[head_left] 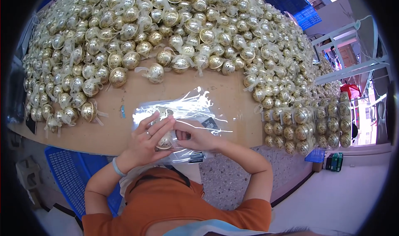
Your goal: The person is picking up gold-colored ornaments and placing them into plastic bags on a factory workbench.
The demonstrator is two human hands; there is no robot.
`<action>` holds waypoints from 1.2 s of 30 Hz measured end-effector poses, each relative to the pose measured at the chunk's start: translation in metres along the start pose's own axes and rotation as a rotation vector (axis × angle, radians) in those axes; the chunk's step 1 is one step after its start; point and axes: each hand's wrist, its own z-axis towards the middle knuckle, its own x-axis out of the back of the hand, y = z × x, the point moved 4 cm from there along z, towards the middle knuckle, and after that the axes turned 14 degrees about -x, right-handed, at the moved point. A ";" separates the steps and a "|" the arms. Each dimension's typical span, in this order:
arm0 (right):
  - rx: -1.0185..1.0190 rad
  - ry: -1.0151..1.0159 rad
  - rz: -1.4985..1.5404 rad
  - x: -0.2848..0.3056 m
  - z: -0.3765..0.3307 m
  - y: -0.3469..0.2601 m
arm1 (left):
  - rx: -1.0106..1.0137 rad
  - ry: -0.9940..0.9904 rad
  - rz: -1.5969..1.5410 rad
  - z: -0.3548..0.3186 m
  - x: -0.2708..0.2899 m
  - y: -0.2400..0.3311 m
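My left hand (pixel 146 141) is closed around a gold ball ornament (pixel 165 143) at the near edge of the wooden table (pixel 124 124); a ring shows on one finger. My right hand (pixel 194 135) meets it from the right, fingertips pinching at the ornament and the clear plastic bag (pixel 187 111) around it. A stack of clear plastic bags lies under and beyond both hands. Whether the ornament is fully inside a bag, I cannot tell.
A huge heap of gold ball ornaments with white ribbons (pixel 166 32) covers the far table. Bagged ornaments in rows (pixel 303 128) lie at the right. A blue plastic crate (pixel 70 173) stands below left, blue crates (pixel 297 5) at the far right, white metal frame (pixel 349 65) beyond.
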 end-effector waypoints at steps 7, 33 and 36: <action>0.002 0.114 -0.143 0.002 -0.006 0.006 | 0.007 0.032 -0.077 -0.001 0.000 -0.002; -0.369 0.351 -0.430 0.193 -0.005 0.016 | 0.020 -0.178 0.056 0.008 0.001 0.021; 0.079 0.723 -1.090 0.168 0.056 0.006 | 0.038 -0.197 0.074 0.011 0.001 0.027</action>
